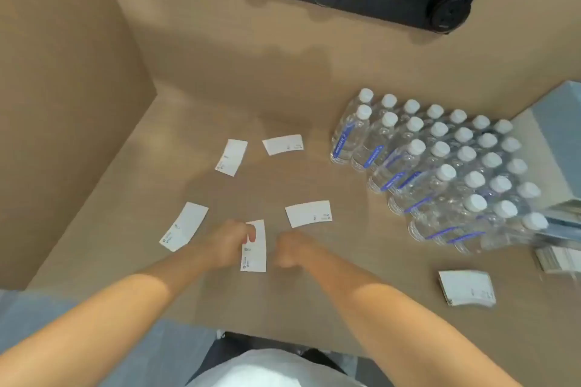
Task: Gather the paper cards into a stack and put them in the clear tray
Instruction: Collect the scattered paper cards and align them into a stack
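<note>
Five white paper cards are spread loosely over the tan worktop [283,302], none overlapping. The left hand [228,245] has its fingers pressed on the near card [255,253] at 6 o'clock. The right hand [292,250] is curled into a loose fist just beside that card, gripping nothing as far as I can see. The other cards: one at 8 o'clock [183,226], one at 11 [231,156], one at 1 [283,144], one at 3 [309,214]. There's a card stack [467,287] way off at 4 o'clock, and a pack of water bottles [440,166] at 2. I can't make out the clear tray for sure.
</note>
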The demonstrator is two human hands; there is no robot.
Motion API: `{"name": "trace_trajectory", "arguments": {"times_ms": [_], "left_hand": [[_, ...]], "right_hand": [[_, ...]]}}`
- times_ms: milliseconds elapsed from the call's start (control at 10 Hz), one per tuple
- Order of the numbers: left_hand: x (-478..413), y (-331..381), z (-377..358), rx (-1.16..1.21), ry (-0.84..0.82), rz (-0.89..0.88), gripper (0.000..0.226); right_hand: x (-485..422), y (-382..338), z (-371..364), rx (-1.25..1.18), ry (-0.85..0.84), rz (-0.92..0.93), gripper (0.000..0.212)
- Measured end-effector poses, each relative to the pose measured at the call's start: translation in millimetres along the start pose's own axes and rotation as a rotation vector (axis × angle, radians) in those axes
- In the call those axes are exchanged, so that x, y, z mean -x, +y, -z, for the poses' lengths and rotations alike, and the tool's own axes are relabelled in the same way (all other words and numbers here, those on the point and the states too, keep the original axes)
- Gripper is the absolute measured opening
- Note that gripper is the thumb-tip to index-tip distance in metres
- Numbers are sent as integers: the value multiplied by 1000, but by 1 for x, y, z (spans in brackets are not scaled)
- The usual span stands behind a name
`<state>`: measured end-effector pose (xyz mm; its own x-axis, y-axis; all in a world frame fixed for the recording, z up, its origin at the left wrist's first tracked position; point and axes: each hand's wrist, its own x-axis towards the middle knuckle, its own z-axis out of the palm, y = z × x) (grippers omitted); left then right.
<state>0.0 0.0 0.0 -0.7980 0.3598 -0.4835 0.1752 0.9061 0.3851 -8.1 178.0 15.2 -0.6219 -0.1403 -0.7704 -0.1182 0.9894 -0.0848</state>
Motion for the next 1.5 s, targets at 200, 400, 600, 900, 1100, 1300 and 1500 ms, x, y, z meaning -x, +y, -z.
{"name": "trace_trajectory", "arguments": {"times_ms": [200, 400, 600, 900, 1100, 1300, 1500], "left_hand": [[-31, -20, 11, -31, -124, -250, 62], [-38, -13, 17, -301, -194, -349, 49], [-41, -19, 13, -262, -172, -254, 44], [-25, -18, -6, -352, -127, -117, 47], [-38, 15, 7, -262, 12, -11, 46], [-75, 70, 42, -202, 143, 27, 52], [-100, 88, 24, -142, 134, 104, 54]], "right_hand": [[-2, -29, -29, -303, 140, -96, 47], [2, -53, -72, -339, 357, -219, 78], [-5, -34, -81, -405, 420, -131, 57], [-15, 19, -60, -241, 399, 150, 42], [-20, 67, -4, -38, 470, 217, 49], [-36, 111, 45, -80, 550, 154, 44], [-62, 137, 47, -79, 516, 161, 43]]}}
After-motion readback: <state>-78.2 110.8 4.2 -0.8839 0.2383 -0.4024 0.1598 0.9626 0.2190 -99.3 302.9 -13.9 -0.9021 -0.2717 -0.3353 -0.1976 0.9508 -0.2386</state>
